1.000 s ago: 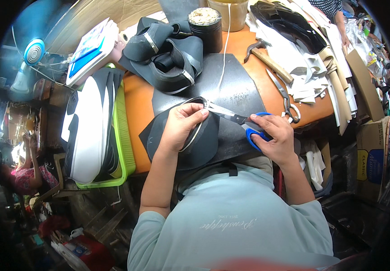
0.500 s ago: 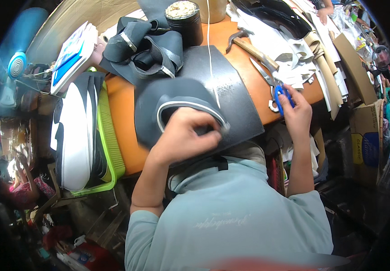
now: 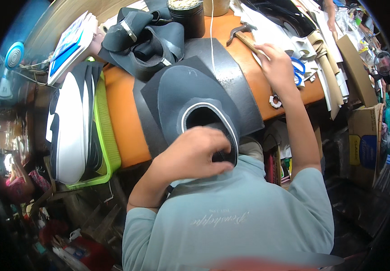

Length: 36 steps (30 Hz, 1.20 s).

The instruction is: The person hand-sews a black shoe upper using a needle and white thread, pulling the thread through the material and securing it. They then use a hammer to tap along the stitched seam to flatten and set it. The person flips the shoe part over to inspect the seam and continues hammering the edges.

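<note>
A dark grey shoe upper (image 3: 192, 83) with a white-edged opening lies tilted on the black board (image 3: 244, 92) at the table's front. My left hand (image 3: 192, 151) grips its rear edge by the opening, thumb and fingers curled over the rim; part of the grip is hidden. To the right, my right hand (image 3: 276, 65) has its fingers closed round the wooden handle of a claw hammer (image 3: 245, 39), whose head points away to the left. Blue-handled scissors (image 3: 299, 71) lie just beyond my right wrist. A white-wrapped loop handle (image 3: 275, 100) shows beside my forearm at the table edge.
Several grey uppers (image 3: 145, 45) are heaped at the back, beside a black can (image 3: 190, 20). A green basket (image 3: 113, 149) of sole-shaped pieces stands left. White sheets (image 3: 267, 27) cover the back right. A white cord (image 3: 212, 43) hangs over the board.
My right hand has let go of the blue scissors and moved up to the hammer handle. My left hand has brought the upper nearer, turning its opening toward me.
</note>
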Motion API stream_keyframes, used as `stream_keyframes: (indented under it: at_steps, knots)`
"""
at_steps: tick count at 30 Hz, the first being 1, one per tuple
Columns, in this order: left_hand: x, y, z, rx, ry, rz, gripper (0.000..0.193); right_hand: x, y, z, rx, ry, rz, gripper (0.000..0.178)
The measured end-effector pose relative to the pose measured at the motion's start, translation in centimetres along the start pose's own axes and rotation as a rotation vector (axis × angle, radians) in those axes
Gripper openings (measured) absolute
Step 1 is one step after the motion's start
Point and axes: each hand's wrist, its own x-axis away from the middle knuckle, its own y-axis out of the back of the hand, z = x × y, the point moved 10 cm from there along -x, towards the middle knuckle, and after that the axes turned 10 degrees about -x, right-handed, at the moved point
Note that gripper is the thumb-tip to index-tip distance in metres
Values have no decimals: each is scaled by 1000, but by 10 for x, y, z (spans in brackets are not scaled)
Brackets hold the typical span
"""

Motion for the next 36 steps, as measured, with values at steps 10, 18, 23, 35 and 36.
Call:
stream_keyframes:
  at_steps: [10, 18, 23, 35, 36]
  knots:
    - [64, 21, 100, -141, 534, -437, 51, -98, -108, -62, 285, -125, 243, 35]
    - [45, 14, 111, -139, 424, -473, 65, -109, -56, 9, -892, -56, 223, 34]
    - [48, 21, 124, 71, 456, -404, 81, 7, -40, 128, -710, 119, 595, 31]
    - [46, 21, 125, 46, 464, -359, 101, 90, -64, 186, -184, 226, 768, 47]
    - [46, 19, 125, 35, 466, -348, 102, 88, -62, 187, -169, 230, 741, 43]
